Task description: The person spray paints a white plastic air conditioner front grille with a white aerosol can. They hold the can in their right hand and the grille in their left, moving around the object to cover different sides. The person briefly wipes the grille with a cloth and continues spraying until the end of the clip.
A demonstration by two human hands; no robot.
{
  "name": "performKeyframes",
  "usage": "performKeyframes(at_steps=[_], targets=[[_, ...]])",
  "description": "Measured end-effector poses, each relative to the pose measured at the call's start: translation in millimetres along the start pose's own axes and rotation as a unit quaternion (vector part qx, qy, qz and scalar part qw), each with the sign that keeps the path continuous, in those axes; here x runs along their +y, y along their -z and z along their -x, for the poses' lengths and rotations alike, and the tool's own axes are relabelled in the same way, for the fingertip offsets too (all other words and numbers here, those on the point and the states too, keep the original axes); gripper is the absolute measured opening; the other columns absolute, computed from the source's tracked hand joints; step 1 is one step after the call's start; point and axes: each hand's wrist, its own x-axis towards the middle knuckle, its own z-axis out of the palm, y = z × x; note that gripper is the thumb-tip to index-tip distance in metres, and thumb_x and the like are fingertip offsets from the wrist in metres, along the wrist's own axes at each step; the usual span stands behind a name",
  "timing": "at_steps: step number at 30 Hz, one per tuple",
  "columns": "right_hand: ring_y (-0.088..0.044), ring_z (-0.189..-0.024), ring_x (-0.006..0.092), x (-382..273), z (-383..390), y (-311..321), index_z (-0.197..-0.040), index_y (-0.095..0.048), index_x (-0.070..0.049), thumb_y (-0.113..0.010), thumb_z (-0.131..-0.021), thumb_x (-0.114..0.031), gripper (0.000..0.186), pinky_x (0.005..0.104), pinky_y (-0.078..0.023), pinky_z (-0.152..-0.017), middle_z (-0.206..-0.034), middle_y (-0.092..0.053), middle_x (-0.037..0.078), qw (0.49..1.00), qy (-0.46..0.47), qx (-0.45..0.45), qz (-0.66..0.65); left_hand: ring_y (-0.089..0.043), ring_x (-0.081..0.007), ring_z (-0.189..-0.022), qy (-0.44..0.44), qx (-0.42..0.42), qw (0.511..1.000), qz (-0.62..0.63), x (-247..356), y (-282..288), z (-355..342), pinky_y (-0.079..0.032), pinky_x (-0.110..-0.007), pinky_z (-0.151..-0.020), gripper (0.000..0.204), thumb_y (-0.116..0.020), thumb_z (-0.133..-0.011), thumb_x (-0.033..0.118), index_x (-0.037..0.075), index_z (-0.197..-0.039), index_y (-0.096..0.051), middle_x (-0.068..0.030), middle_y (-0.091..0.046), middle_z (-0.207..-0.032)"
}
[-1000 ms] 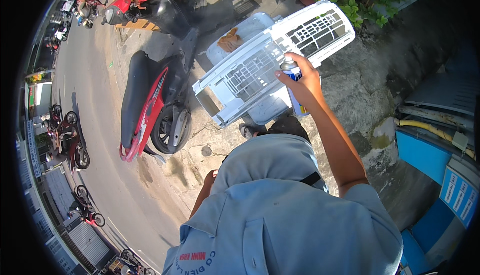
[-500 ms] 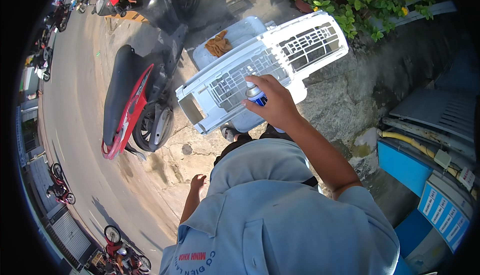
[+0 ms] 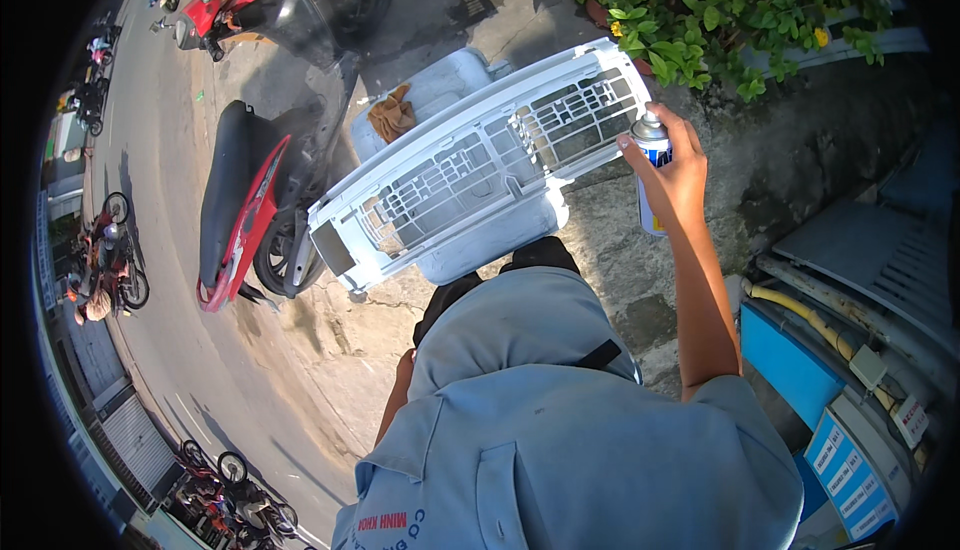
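One white plastic lattice frame (image 3: pixel 500 157), across a pale-blue plastic base (image 3: pixel 450 75); likely light and stiff, thin bars fragile, best lifted by its outer rails. One aerosol can (image 3: pixel 655 157), near the frame's right end, grasped by the right hand (image 3: pixel 677 165); probably slippery, held best round the barrel. Left hand (image 3: pixel 406 361): partly hidden; I cannot tell its grip. One brown cloth (image 3: pixel 391 113), far side.

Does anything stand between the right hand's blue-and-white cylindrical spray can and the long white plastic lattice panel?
Nothing visible does: the spray can, in the right hand, appears beside the panel's right end.
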Motion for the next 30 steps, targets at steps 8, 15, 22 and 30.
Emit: performKeyframes(at_steps=[8, 15, 22, 30], targets=[[-0.068, -0.096, 0.0305, -16.1, 34.2, -52.2, -0.126, -0.064, -0.014, -0.081, -0.083, -0.031, 0.049, 0.0397, -0.056, -0.081, -0.112, -0.063, 0.012, 0.972, 0.126, -0.166, -0.108, -0.066, -0.0151, -0.098, -0.001, 0.030, 1.000, 0.000, 47.2, -9.4, 12.0, -0.052, -0.029, -0.083, 0.028, -0.057, -0.096, 0.013, 0.005, -0.122, -0.066, -0.0082, -0.071, -0.106], [-0.067, -0.100, 0.0278, 24.5, -12.9, -11.1, -0.126, -0.064, -0.015, -0.083, -0.082, -0.030, 0.050, 0.0386, -0.055, -0.084, -0.111, -0.065, 0.013, 0.991, 0.013, -0.109, -0.072, -0.066, -0.0182, -0.097, 0.003, 0.051, 0.998, 0.019, 61.9, -26.4, -2.3, -0.052, -0.033, -0.083, 0.035, -0.063, -0.091, 0.018, 0.004, -0.123, -0.066, -0.0086, -0.071, -0.107], [-0.070, -0.095, 0.0284, 61.0, -51.2, 45.8, -0.125, -0.065, -0.011, -0.083, -0.081, -0.030, 0.051, 0.0394, -0.055, -0.082, -0.108, -0.069, 0.015, 0.999, 0.002, 0.039, 0.005, -0.066, -0.0189, -0.097, -0.015, 0.018, 1.000, -0.008, 64.9, -34.4, -14.4, -0.052, -0.034, -0.082, 0.035, -0.064, -0.090, 0.020, 0.005, -0.122, -0.066, -0.0094, -0.071, -0.107], [-0.066, -0.105, 0.0271, 19.0, 10.6, -5.4, -0.128, -0.063, -0.013, -0.083, -0.081, -0.025, 0.052, 0.0390, -0.054, -0.088, -0.114, -0.065, 0.011, 0.989, 0.065, -0.130, -0.038, -0.067, -0.0198, -0.096, -0.025, 0.006, 0.999, -0.036, 73.6, -20.4, -18.2, -0.052, -0.034, -0.082, 0.035, -0.064, -0.089, 0.022, 0.005, -0.120, -0.067, -0.0104, -0.071, -0.107]])
